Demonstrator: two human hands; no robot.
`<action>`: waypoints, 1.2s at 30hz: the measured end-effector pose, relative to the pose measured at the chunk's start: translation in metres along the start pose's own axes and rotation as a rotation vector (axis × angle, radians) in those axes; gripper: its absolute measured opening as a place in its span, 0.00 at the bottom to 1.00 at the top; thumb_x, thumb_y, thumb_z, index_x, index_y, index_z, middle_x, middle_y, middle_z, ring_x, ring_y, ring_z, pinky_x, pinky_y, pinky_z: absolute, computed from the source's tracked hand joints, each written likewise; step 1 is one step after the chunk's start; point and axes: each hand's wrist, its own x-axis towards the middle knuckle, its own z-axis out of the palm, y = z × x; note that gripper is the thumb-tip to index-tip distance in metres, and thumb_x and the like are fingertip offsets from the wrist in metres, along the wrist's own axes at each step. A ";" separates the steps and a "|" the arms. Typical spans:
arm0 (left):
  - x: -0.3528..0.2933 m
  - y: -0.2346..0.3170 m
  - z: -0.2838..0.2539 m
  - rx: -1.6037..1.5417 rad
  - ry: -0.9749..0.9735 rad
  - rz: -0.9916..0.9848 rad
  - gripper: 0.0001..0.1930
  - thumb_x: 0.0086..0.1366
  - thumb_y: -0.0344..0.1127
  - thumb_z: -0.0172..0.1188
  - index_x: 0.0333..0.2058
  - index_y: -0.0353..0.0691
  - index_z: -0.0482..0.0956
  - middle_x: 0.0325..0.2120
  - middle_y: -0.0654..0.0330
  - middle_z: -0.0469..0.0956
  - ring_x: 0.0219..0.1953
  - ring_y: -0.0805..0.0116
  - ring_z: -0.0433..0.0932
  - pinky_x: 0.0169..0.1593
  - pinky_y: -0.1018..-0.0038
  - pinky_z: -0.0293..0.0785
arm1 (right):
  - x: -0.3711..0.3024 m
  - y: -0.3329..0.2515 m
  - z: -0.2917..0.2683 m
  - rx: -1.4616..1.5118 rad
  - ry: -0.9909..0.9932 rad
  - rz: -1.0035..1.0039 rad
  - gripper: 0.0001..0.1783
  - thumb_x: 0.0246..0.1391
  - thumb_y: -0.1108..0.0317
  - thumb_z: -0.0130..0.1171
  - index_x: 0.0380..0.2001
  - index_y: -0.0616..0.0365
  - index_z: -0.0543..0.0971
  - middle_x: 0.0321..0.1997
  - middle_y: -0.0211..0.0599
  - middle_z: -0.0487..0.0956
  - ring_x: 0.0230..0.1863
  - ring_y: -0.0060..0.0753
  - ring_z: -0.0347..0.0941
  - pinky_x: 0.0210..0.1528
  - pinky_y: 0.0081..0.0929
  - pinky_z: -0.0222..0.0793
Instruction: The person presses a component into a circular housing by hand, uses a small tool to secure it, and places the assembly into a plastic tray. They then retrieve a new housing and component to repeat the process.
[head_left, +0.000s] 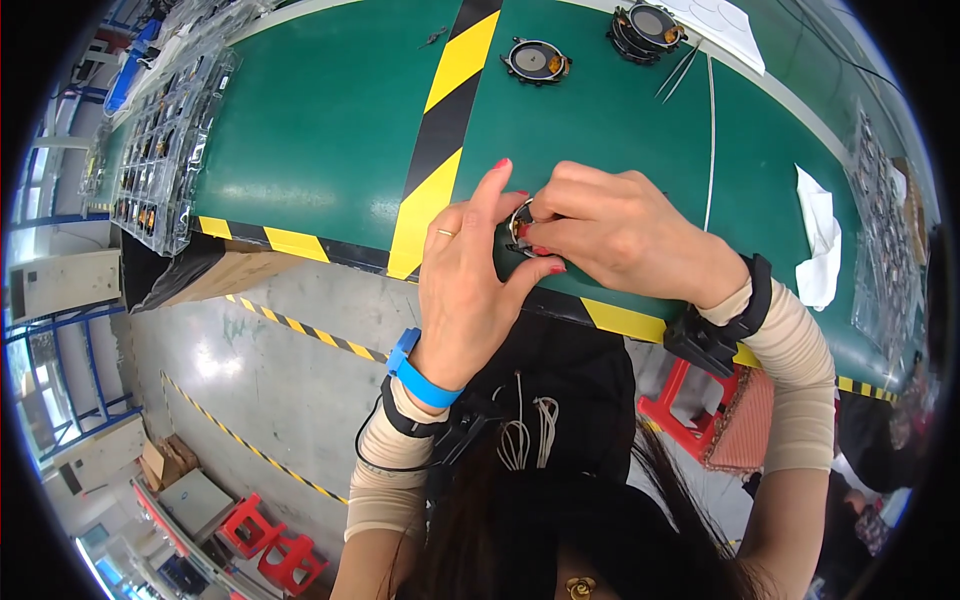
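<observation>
A small round watch case (516, 222) with a dark rim is at the near edge of the green table, mostly covered by my fingers. My left hand (470, 260) grips its left side between thumb and fingers, with one finger stretched up and away. From the right, my right hand (610, 225) has its fingers curled together and its fingertips pressed on the case. Any small part between those fingertips is hidden. Further back lies another watch case (535, 61), and beyond it to the right stands a stack of similar cases (645, 32).
Tweezers (680, 74) lie beside the stack, near a white tray (720, 25). A white cloth (818, 240) and clear plastic trays (885, 240) are at the right. More compartment trays (165, 150) hang over the left edge. Yellow-black tape (430, 190) crosses the table (310, 120).
</observation>
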 end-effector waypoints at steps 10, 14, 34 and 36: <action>0.001 -0.001 -0.003 -0.011 -0.042 -0.007 0.46 0.44 0.31 0.77 0.63 0.38 0.63 0.45 0.57 0.81 0.45 0.58 0.76 0.54 0.65 0.67 | -0.011 -0.006 0.004 -0.020 0.057 0.010 0.11 0.38 0.77 0.67 0.31 0.59 0.82 0.33 0.30 0.74 0.35 0.31 0.72 0.24 0.25 0.69; 0.000 0.006 -0.002 -0.006 -0.065 -0.022 0.47 0.43 0.31 0.77 0.63 0.38 0.63 0.46 0.58 0.81 0.44 0.59 0.76 0.54 0.65 0.67 | -0.011 -0.012 0.008 -0.049 0.088 0.071 0.11 0.38 0.77 0.67 0.31 0.60 0.82 0.33 0.31 0.74 0.34 0.31 0.72 0.24 0.25 0.69; -0.004 0.013 0.012 0.105 0.073 -0.063 0.46 0.41 0.30 0.78 0.61 0.36 0.66 0.42 0.53 0.78 0.43 0.56 0.74 0.50 0.67 0.69 | -0.007 -0.014 0.013 -0.049 0.107 0.152 0.11 0.39 0.77 0.67 0.31 0.62 0.81 0.32 0.33 0.72 0.33 0.32 0.71 0.25 0.26 0.69; -0.006 0.010 0.017 0.162 0.103 -0.031 0.46 0.40 0.29 0.78 0.61 0.35 0.66 0.41 0.53 0.76 0.43 0.55 0.73 0.49 0.66 0.69 | -0.006 -0.012 0.012 -0.072 0.102 0.141 0.10 0.40 0.77 0.67 0.30 0.62 0.81 0.31 0.33 0.72 0.33 0.32 0.70 0.25 0.26 0.69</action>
